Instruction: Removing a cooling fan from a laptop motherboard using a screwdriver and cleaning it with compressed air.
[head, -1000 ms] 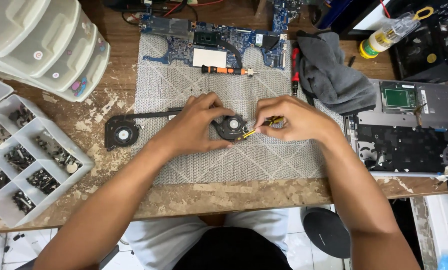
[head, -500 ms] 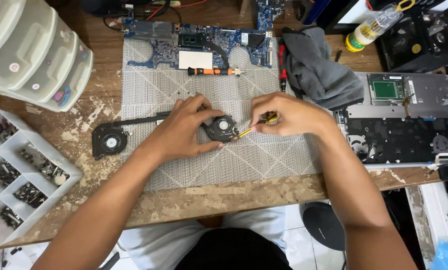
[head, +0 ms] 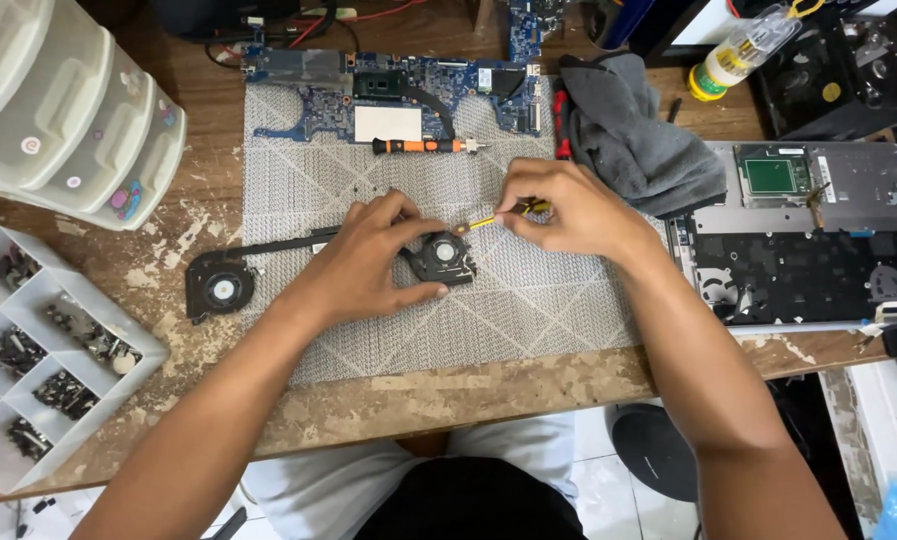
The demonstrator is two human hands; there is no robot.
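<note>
A blue circuit board (head: 399,95) is lying at the far edge of the grey mat (head: 529,320), with an orange-handled screwdriver (head: 424,146) resting just in front of it. A grey cloth (head: 634,135) is sitting crumpled beside an opened laptop base (head: 809,240) on the right. A white compartment tray (head: 39,350) of small parts and a plastic drawer unit (head: 69,110) are standing on the wooden surface (head: 449,395) at the left.

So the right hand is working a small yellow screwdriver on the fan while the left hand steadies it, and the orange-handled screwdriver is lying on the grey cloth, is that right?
Not quite. The orange screwdriver lies on the circuit board, not on the grey cloth, as the head view shows. The rest holds: the right hand works the yellow screwdriver on the fan and the left hand steadies it.
</note>
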